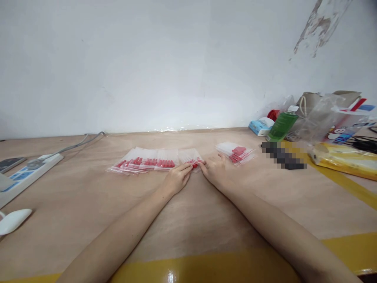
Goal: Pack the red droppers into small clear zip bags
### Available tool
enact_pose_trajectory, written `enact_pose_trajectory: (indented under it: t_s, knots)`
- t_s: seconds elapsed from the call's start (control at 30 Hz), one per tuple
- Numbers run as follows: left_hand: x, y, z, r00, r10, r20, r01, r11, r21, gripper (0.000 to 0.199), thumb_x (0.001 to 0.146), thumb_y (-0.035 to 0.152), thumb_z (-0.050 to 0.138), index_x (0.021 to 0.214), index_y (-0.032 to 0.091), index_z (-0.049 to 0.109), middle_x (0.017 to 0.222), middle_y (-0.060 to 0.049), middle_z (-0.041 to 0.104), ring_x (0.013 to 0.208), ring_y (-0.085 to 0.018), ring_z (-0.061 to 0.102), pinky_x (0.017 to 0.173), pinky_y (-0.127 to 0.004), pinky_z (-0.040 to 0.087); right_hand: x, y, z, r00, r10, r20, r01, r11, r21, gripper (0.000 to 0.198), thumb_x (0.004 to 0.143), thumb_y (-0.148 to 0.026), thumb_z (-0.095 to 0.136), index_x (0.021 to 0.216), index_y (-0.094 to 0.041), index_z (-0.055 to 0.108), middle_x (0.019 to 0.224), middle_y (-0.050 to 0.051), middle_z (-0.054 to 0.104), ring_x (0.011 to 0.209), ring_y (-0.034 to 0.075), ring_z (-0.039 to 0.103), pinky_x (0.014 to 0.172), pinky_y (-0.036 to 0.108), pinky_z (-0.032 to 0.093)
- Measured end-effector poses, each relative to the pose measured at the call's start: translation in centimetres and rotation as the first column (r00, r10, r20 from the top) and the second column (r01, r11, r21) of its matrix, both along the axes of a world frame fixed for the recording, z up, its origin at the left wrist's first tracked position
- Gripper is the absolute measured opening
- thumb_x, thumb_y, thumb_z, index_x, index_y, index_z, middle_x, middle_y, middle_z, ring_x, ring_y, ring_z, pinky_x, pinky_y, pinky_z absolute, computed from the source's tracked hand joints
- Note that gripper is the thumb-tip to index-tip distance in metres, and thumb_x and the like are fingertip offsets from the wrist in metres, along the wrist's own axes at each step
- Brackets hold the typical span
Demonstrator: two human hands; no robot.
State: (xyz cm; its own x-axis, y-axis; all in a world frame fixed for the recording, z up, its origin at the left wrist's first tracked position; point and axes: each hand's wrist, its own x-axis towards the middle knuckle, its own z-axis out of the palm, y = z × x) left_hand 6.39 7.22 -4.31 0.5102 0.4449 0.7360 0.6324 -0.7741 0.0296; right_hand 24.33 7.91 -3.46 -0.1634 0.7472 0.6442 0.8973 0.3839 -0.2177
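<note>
A row of small clear plastic bags (147,160) with red pieces inside lies overlapping across the middle of the wooden table (188,204). My left hand (176,179) and my right hand (214,169) meet at the row's right end, both with fingertips on the last clear bag (191,156). A separate stack of the same bags (235,152) sits just right of my right hand.
A white power strip (28,173) with its cable and a phone (10,163) lie at the left, a white mouse (13,220) near the left edge. At right stand a green bottle (282,125), a tissue pack (260,126), plastic bags (321,114) and a yellow packet (344,159).
</note>
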Motion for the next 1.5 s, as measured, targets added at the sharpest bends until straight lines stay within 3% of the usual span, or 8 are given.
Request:
enact_pose_trajectory:
  t_s: [0.17,0.3,0.47,0.6,0.8,0.97,1.33,1.5]
  knots:
    - [0.0,-0.1,0.1,1.0,0.002,-0.004,-0.002,1.0,-0.006,0.021,0.088,0.019,0.046,0.098,0.017,0.064,0.102,-0.007,0.066,0.09,-0.018,0.064,0.079,-0.032,0.053,0.1,0.6,0.0,0.93,-0.127,-0.345,0.074,0.984,-0.163,0.014,0.073,-0.033,0.056,0.077,-0.02,0.056,0.066,0.001,0.064,0.064,0.017,0.057,0.07,0.032,0.038]
    - [-0.1,0.1,-0.1,1.0,0.01,-0.027,-0.01,1.0,-0.014,0.021,0.088,0.018,0.045,0.089,0.019,0.066,0.094,-0.005,0.068,0.083,-0.017,0.065,0.076,-0.032,0.054,0.6,0.9,-0.2,0.912,-0.124,-0.39,0.022,0.966,-0.257,0.017,0.072,-0.036,0.057,0.077,-0.021,0.057,0.063,-0.001,0.062,0.062,0.017,0.056,0.065,0.031,0.038]
    - [-0.4,0.3,-0.3,0.998,0.034,-0.061,-0.034,0.999,-0.007,0.022,0.088,0.017,0.044,0.08,0.018,0.064,0.089,-0.004,0.068,0.079,-0.015,0.064,0.071,-0.028,0.053,0.9,0.8,-0.3,0.953,0.047,-0.299,-0.127,0.958,-0.256,0.017,0.077,-0.034,0.052,0.07,-0.021,0.06,0.063,-0.002,0.063,0.062,0.014,0.055,0.07,0.031,0.037]
    - [-0.8,0.4,0.0,0.99,0.054,-0.128,-0.053,0.999,0.009,0.02,0.088,0.014,0.043,0.077,0.017,0.06,0.085,-0.004,0.066,0.076,-0.015,0.062,0.069,-0.026,0.051,1.6,-0.3,0.6,0.985,0.048,-0.163,-0.09,0.962,-0.258,0.013,0.077,-0.03,0.052,0.082,-0.022,0.062,0.073,0.0,0.066,0.071,0.016,0.057,0.081,0.038,0.033]
    - [-1.4,0.1,1.5,0.968,0.111,-0.225,-0.095,0.992,0.08,0.018,0.087,0.011,0.04,0.092,0.015,0.057,0.076,-0.007,0.063,0.073,-0.02,0.06,0.068,-0.033,0.047,3.9,-0.6,1.3,0.952,0.262,0.157,-0.236,0.957,-0.168,0.03,0.075,-0.024,0.053,0.104,-0.024,0.06,0.091,0.003,0.065,0.089,0.018,0.054,0.094,0.042,0.021]
    - [-1.9,0.5,2.0,0.954,0.09,-0.285,-0.048,0.988,0.15,0.017,0.087,0.013,0.044,0.092,0.016,0.06,0.094,-0.008,0.064,0.082,-0.02,0.059,0.073,-0.034,0.046,4.5,0.8,0.9,0.882,0.262,0.392,-0.291,0.957,0.016,0.025,0.087,-0.025,0.042,0.09,-0.025,0.066,0.077,0.002,0.066,0.079,0.016,0.052,0.098,0.045,0.014]
    - [-3.8,1.5,1.9,0.94,0.06,-0.335,0.019,0.973,0.228,0.021,0.087,0.011,0.044,0.076,0.015,0.061,0.079,-0.005,0.065,0.072,-0.016,0.06,0.068,-0.03,0.047,5.3,1.3,1.0,0.721,0.25,0.646,-0.477,0.855,0.201,0.027,0.085,-0.01,0.038,0.073,-0.021,0.059,0.065,-0.003,0.058,0.065,0.01,0.042,0.095,0.04,0.018]
    - [-4.4,1.7,2.0,0.95,0.082,-0.302,-0.009,0.972,0.236,0.022,0.087,0.013,0.044,0.073,0.014,0.061,0.076,-0.006,0.065,0.069,-0.017,0.061,0.065,-0.031,0.048,6.7,1.1,0.8,0.84,0.225,0.493,-0.369,0.904,0.216,0.024,0.084,-0.018,0.044,0.067,-0.02,0.06,0.063,-0.001,0.059,0.07,0.012,0.046,0.092,0.04,0.019]
